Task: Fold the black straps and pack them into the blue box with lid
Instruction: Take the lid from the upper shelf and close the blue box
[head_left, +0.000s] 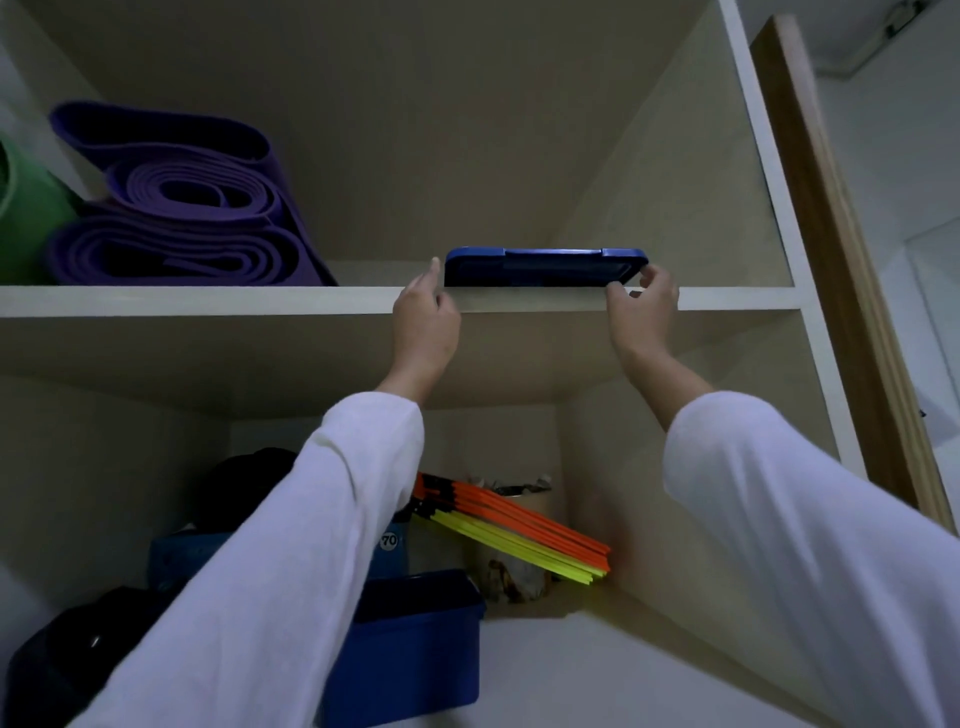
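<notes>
The blue box with its lid (545, 266) lies on the upper shelf (208, 300) of a cupboard, at the front edge. I see it from below. My left hand (423, 319) is raised at the box's left end, its forefinger straight beside the corner. My right hand (641, 306) grips the box's right corner between thumb and curled fingers. Both arms wear white sleeves. No black strap shows plainly; the box's inside is hidden.
Rolled purple mats (182, 208) and a green roll (26, 208) lie at the left of the upper shelf. The lower shelf holds an open blue tub (415, 649), orange and yellow strips (519, 530), dark bundles (244, 483) and a cupboard side wall (779, 182) at the right.
</notes>
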